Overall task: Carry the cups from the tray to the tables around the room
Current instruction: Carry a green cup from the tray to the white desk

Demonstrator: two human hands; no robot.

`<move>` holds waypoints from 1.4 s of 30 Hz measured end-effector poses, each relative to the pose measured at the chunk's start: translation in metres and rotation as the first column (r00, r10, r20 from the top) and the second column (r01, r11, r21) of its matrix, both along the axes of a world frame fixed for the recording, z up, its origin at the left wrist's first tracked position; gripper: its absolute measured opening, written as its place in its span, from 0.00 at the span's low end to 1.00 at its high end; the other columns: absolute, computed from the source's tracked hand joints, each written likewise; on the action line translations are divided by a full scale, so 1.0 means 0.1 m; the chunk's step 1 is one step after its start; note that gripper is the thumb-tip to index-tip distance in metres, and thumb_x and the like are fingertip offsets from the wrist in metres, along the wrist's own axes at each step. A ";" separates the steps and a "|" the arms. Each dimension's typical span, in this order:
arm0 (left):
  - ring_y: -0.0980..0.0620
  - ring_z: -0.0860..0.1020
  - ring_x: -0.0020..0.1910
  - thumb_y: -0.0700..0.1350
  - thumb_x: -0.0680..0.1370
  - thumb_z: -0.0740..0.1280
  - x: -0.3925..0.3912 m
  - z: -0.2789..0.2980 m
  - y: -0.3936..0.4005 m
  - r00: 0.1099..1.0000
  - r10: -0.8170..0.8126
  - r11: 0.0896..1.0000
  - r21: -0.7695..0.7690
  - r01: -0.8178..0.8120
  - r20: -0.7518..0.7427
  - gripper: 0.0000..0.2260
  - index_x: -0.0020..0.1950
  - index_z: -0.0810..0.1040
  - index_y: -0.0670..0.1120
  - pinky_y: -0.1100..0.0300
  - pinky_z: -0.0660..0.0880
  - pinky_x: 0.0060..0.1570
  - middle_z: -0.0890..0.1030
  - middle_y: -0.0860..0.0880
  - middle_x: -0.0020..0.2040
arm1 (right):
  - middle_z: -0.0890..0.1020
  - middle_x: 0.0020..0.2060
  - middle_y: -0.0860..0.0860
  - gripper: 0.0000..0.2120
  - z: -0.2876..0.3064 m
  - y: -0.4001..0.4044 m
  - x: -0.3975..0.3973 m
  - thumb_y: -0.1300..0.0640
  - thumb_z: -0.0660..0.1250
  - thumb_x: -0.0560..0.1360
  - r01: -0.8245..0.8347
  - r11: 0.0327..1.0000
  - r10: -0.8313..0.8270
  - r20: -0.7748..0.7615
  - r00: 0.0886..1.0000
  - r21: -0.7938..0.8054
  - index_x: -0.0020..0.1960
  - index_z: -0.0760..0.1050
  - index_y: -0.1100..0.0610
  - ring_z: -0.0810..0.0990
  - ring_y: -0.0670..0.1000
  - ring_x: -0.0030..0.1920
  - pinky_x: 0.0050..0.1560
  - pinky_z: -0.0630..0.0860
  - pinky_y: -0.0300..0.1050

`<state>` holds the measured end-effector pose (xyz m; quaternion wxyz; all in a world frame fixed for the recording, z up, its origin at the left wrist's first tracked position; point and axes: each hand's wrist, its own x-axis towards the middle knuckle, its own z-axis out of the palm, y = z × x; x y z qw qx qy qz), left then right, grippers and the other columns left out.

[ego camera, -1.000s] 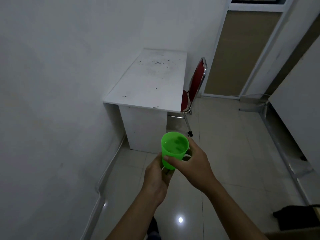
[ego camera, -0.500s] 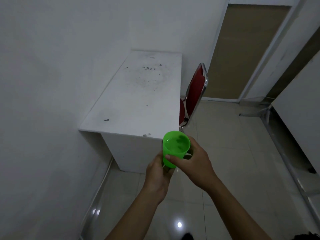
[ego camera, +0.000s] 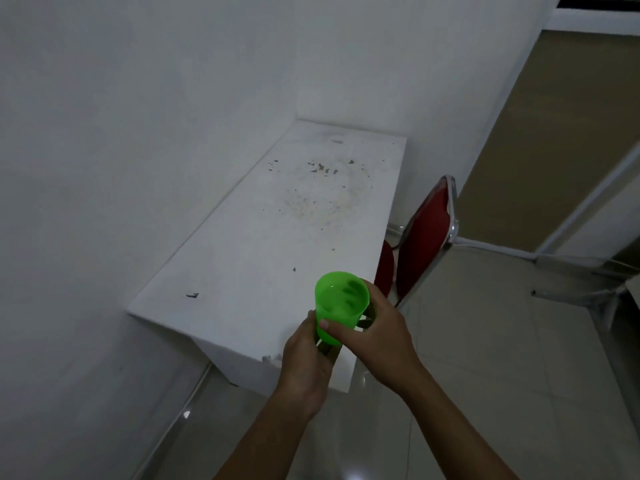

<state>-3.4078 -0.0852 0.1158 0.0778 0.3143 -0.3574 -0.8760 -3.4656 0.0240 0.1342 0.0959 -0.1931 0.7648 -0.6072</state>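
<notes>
A bright green plastic cup (ego camera: pixel 341 304) with liquid in it is held upright in both hands, above the near right corner of a white table (ego camera: pixel 263 258). My left hand (ego camera: pixel 304 362) wraps its lower part from below and the left. My right hand (ego camera: pixel 377 332) grips its side from the right, thumb across the front. The table runs along the left wall, its top stained and speckled with dark crumbs. The cup's bottom is hidden by my fingers. No tray is in view.
A red chair with a chrome frame (ego camera: pixel 426 237) stands tight against the table's right side. White walls close the left and back. Pale glossy floor tiles (ego camera: pixel 485 358) spread to the right, with a brown door panel (ego camera: pixel 561 140) and white frame rails beyond.
The table has come much closer and now lies right under the cup. The hands keep the same hold on the cup. The dark object on the floor at the right has left the view.
</notes>
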 end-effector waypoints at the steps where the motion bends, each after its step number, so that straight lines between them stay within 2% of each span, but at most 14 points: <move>1: 0.44 0.83 0.57 0.44 0.83 0.60 -0.14 -0.01 -0.04 1.000 0.011 1.000 0.002 -0.011 -0.004 0.15 0.51 0.87 0.45 0.49 0.77 0.59 0.85 0.40 0.55 | 0.82 0.59 0.37 0.32 0.00 -0.04 -0.16 0.40 0.81 0.63 -0.010 1.000 0.010 -0.004 1.000 0.005 0.65 0.75 0.38 0.82 0.42 0.57 0.53 0.82 0.46; 6: 0.42 0.81 0.61 0.46 0.84 0.59 -0.83 -0.15 -0.28 0.999 0.041 0.999 0.030 -0.041 0.005 0.15 0.60 0.82 0.41 0.44 0.75 0.65 0.84 0.39 0.58 | 0.81 0.59 0.34 0.34 -0.09 -0.31 -0.90 0.39 0.82 0.62 -0.056 0.998 0.055 0.015 0.998 0.027 0.65 0.74 0.38 0.81 0.40 0.57 0.52 0.83 0.46; 10: 0.43 0.81 0.61 0.47 0.84 0.59 -1.40 -0.31 -0.59 0.999 0.043 0.999 0.032 -0.043 -0.002 0.15 0.61 0.81 0.43 0.45 0.75 0.64 0.84 0.40 0.59 | 0.80 0.58 0.34 0.35 -0.24 -0.61 -1.46 0.40 0.82 0.61 -0.042 0.999 0.042 0.023 0.999 0.023 0.66 0.75 0.40 0.81 0.39 0.58 0.52 0.83 0.43; 14: 0.42 0.81 0.61 0.48 0.84 0.59 -1.96 -0.45 -0.97 1.000 0.009 1.000 0.021 -0.009 0.016 0.15 0.62 0.81 0.42 0.43 0.74 0.65 0.84 0.40 0.59 | 0.80 0.60 0.35 0.36 -0.41 -0.97 -1.99 0.41 0.82 0.62 -0.015 1.000 0.014 0.039 0.999 0.027 0.68 0.74 0.41 0.79 0.38 0.60 0.49 0.79 0.32; 20: 0.41 0.81 0.60 0.46 0.83 0.59 -2.78 -0.71 -1.49 0.998 -0.033 0.990 -0.137 0.040 0.052 0.14 0.61 0.82 0.46 0.42 0.76 0.64 0.83 0.40 0.59 | 0.77 0.60 0.30 0.36 -0.68 -1.47 -2.75 0.40 0.81 0.63 0.032 0.999 -0.034 0.057 0.998 0.024 0.67 0.72 0.39 0.75 0.32 0.61 0.48 0.75 0.26; 24: 0.44 0.80 0.61 0.47 0.84 0.59 -3.30 -1.00 -1.78 0.990 0.001 0.914 -0.401 0.057 0.143 0.14 0.66 0.78 0.47 0.43 0.76 0.64 0.81 0.43 0.62 | 0.75 0.56 0.22 0.34 -0.93 -1.74 -3.25 0.45 0.82 0.65 0.051 0.998 -0.053 0.081 0.995 0.028 0.66 0.70 0.36 0.74 0.26 0.57 0.47 0.74 0.24; 26: 0.48 0.78 0.64 0.48 0.84 0.59 -3.54 -1.19 -1.93 0.980 0.010 0.795 -0.596 0.112 0.198 0.15 0.69 0.75 0.48 0.47 0.74 0.66 0.79 0.46 0.66 | 0.74 0.53 0.20 0.34 -1.08 -1.87 -3.50 0.46 0.83 0.66 0.057 0.998 -0.060 0.084 0.995 0.035 0.65 0.69 0.36 0.73 0.24 0.55 0.46 0.74 0.23; 28: 0.50 0.75 0.67 0.48 0.83 0.61 -3.77 -1.39 -2.10 0.970 0.021 0.629 -0.757 0.175 0.242 0.17 0.72 0.73 0.49 0.54 0.71 0.66 0.77 0.49 0.70 | 0.73 0.52 0.19 0.33 -1.24 -1.98 -3.75 0.45 0.82 0.65 0.061 0.997 -0.065 0.087 0.994 0.048 0.63 0.69 0.33 0.73 0.23 0.54 0.46 0.74 0.23; 31: 0.48 0.71 0.71 0.48 0.83 0.62 -4.09 -1.71 -2.36 0.958 -0.009 0.373 -0.888 0.268 0.285 0.20 0.74 0.68 0.47 0.54 0.67 0.69 0.73 0.47 0.73 | 0.73 0.53 0.20 0.33 -1.47 -2.12 -4.10 0.39 0.81 0.63 0.065 0.995 -0.071 0.072 0.995 0.076 0.62 0.68 0.31 0.75 0.27 0.55 0.48 0.75 0.24; 34: 0.44 0.62 0.77 0.51 0.83 0.60 -4.37 -1.99 -2.57 0.925 -0.078 0.144 -0.914 0.379 0.372 0.24 0.78 0.62 0.46 0.46 0.62 0.74 0.66 0.45 0.78 | 0.73 0.57 0.28 0.38 -1.73 -2.22 -4.41 0.39 0.81 0.63 0.068 0.992 -0.074 0.057 0.996 0.104 0.69 0.69 0.38 0.77 0.37 0.58 0.54 0.78 0.33; 36: 0.42 0.56 0.79 0.54 0.83 0.58 -4.55 -2.14 -2.70 0.901 -0.071 -0.044 -0.904 0.426 0.428 0.26 0.79 0.59 0.47 0.42 0.57 0.76 0.61 0.46 0.80 | 0.74 0.59 0.35 0.40 -1.88 -2.30 -4.60 0.41 0.81 0.64 0.069 0.990 -0.075 0.044 0.996 0.126 0.72 0.69 0.43 0.77 0.44 0.61 0.57 0.79 0.41; 38: 0.41 0.51 0.80 0.57 0.82 0.56 -4.68 -2.25 -2.81 0.874 -0.038 -0.209 -0.859 0.467 0.484 0.28 0.80 0.56 0.49 0.41 0.53 0.77 0.56 0.47 0.82 | 0.74 0.61 0.38 0.41 -1.99 -2.36 -4.77 0.42 0.82 0.65 0.078 0.987 -0.083 0.032 0.996 0.142 0.73 0.68 0.45 0.76 0.46 0.62 0.59 0.79 0.44; 40: 0.41 0.47 0.81 0.60 0.81 0.53 -4.77 -2.35 -2.90 0.846 -0.001 -0.330 -0.799 0.503 0.534 0.31 0.81 0.54 0.48 0.42 0.49 0.78 0.52 0.46 0.82 | 0.74 0.62 0.39 0.42 -2.06 -2.42 -4.90 0.41 0.81 0.65 0.087 0.984 -0.092 0.026 0.995 0.152 0.74 0.69 0.47 0.76 0.47 0.64 0.60 0.79 0.45; 42: 0.42 0.45 0.81 0.64 0.80 0.51 -4.83 -2.41 -3.00 0.826 0.026 -0.386 -0.756 0.528 0.563 0.35 0.81 0.52 0.46 0.44 0.46 0.78 0.50 0.46 0.83 | 0.74 0.62 0.39 0.42 -2.10 -2.46 -5.00 0.41 0.81 0.65 0.093 0.984 -0.098 0.027 0.995 0.152 0.74 0.69 0.47 0.76 0.46 0.63 0.60 0.78 0.45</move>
